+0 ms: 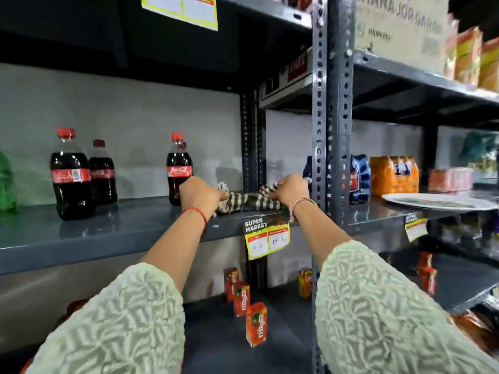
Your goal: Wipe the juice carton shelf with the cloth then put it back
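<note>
A striped black-and-white cloth [244, 201] lies on the grey cola shelf [108, 233], near its right end. My left hand [201, 191] grips the cloth's left end and my right hand [290, 188] grips its right end, both resting on the shelf. One level down is the juice carton shelf [216, 344], dark grey, with several red-orange juice cartons [256, 323] standing in a row toward its back. A further carton [305, 282] stands by the upright post.
Cola bottles [71, 174] stand on the upper shelf, one [178, 168] just behind my left hand. A perforated steel post [320, 184] rises right of my right wrist. The right bay holds snack packets [393, 174] and a white plate [437, 202]. A price tag [266, 236] hangs off the shelf edge.
</note>
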